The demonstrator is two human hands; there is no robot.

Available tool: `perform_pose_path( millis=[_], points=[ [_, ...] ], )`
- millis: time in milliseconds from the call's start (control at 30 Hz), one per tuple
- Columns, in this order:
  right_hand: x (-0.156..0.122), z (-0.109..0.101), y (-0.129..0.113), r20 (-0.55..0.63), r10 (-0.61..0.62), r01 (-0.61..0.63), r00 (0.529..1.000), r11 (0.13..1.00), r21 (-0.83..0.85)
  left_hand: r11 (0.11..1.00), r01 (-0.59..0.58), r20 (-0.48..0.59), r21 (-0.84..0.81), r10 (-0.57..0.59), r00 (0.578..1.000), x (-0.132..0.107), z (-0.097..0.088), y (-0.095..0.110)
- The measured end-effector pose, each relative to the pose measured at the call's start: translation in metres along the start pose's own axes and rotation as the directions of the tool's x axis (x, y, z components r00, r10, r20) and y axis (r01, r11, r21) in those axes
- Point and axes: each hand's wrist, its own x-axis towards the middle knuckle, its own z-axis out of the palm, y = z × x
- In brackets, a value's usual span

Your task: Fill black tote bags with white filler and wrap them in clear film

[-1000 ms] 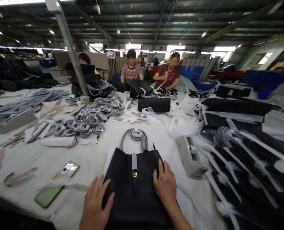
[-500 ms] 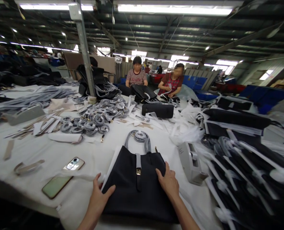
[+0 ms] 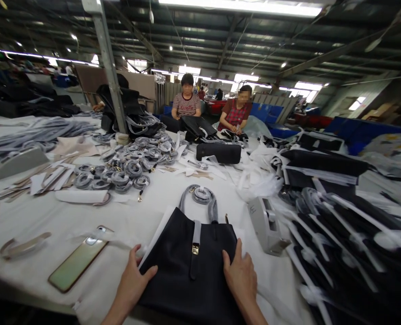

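A black handbag [image 3: 173,253] lies flat on the white-covered table in front of me, its gold clasp [image 3: 195,249] and short flap strap facing up. Its handle [image 3: 213,208] is wrapped in grey film and points away from me, with a coiled, wrapped strap [image 3: 202,195] inside the loop. My left hand [image 3: 132,276] grips the bag's left side, thumb on the front and fingers at the edge. On the opposite side my right hand [image 3: 241,275] holds the right edge in the same way. White paper shows beneath the bag's upper left edge.
A phone [image 3: 76,262] lies to the left under clear film. At right stand a grey tape dispenser [image 3: 268,228] and a pile of black bags [image 3: 349,271] with white wrapped straps. Coiled straps [image 3: 132,168] are heaped beyond. Two co-workers [image 3: 186,103] sit across the table.
The bag has turned slightly clockwise, with both hands staying on its sides. My view has shifted a little. The co-worker at the right has lowered a hand.
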Motion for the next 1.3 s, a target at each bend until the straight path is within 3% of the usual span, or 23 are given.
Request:
perform_pose_path(
  millis=[100,167,233,300,333,400,533,667,767,967,1100,1300],
  points=[
    [0.001,0.003,-0.003,-0.068,-0.033,0.029,0.997,0.997,-0.068,0.953,-0.149,-0.118,0.263,0.185,0.976,-0.011,-0.005,0.016],
    [0.003,0.005,-0.003,-0.070,-0.044,0.038,0.997,0.996,-0.084,0.828,-0.333,-0.146,0.451,0.437,0.888,-0.022,-0.004,0.036],
    [0.004,0.006,-0.003,-0.041,-0.046,0.043,0.998,0.996,-0.083,0.644,-0.567,0.008,0.514,0.657,0.754,-0.031,0.005,0.063],
    [0.005,0.007,-0.004,-0.004,-0.037,0.037,0.999,0.996,-0.078,0.467,-0.761,0.247,0.451,0.754,0.609,-0.034,0.022,0.089],
    [0.005,0.007,-0.004,0.012,-0.033,0.034,0.999,0.997,-0.073,0.409,-0.811,0.338,0.419,0.759,0.557,-0.032,0.032,0.099],
    [0.006,0.007,-0.004,0.037,-0.028,0.030,0.999,0.998,-0.060,0.355,-0.851,0.465,0.387,0.722,0.512,-0.023,0.051,0.112],
    [0.005,0.006,-0.005,0.053,-0.018,0.020,0.998,0.999,-0.039,0.367,-0.865,0.642,0.342,0.581,0.500,0.003,0.079,0.104],
    [0.005,0.004,-0.006,0.055,-0.017,0.019,0.998,0.999,-0.037,0.428,-0.845,0.666,0.321,0.532,0.523,0.013,0.087,0.090],
    [0.004,0.004,-0.006,0.052,-0.032,0.033,0.998,0.999,-0.031,0.439,-0.845,0.646,0.305,0.556,0.522,0.006,0.085,0.085],
    [0.003,0.004,-0.005,0.027,-0.039,0.039,0.999,0.999,-0.017,0.443,-0.817,0.560,0.369,0.596,0.576,-0.030,0.082,0.061],
    [0.002,0.003,-0.005,0.036,-0.041,0.041,0.998,0.999,0.003,0.413,-0.831,0.575,0.372,0.600,0.556,-0.045,0.081,0.047],
    [0.001,0.002,-0.005,0.016,-0.035,0.035,0.999,0.999,0.007,0.395,-0.846,0.581,0.356,0.616,0.532,-0.048,0.076,0.047]
  ],
)
